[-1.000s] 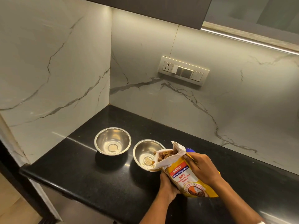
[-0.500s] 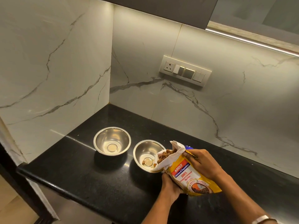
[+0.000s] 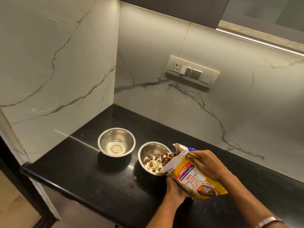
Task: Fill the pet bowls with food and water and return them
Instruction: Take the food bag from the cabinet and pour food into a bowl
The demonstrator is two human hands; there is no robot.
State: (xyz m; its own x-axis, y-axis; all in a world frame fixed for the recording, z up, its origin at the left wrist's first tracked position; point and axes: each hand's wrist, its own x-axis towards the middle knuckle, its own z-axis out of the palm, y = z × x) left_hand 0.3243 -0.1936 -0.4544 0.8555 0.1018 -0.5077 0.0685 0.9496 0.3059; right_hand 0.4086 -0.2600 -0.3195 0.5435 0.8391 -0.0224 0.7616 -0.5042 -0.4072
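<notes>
Two steel bowls stand side by side on the black counter (image 3: 98, 183). The left bowl (image 3: 116, 142) holds no food. The right bowl (image 3: 148, 151) has brown kibble (image 3: 162, 157) falling into it from a yellow pet food bag (image 3: 194, 178), which is tilted with its torn mouth over the bowl's right rim. My left hand (image 3: 175, 188) grips the bag from below. My right hand (image 3: 205, 163) holds its upper side. A single kibble piece (image 3: 135, 178) lies on the counter in front of the right bowl.
Marble walls close the counter at the back and left. A switch and socket panel (image 3: 192, 71) is on the back wall. The counter's front edge (image 3: 54, 183) drops off to the floor at lower left. A dark cabinet (image 3: 172, 9) hangs overhead.
The bag has tipped further and kibble now pours into the right bowl, which held only a piece or two before. One piece has landed on the counter.
</notes>
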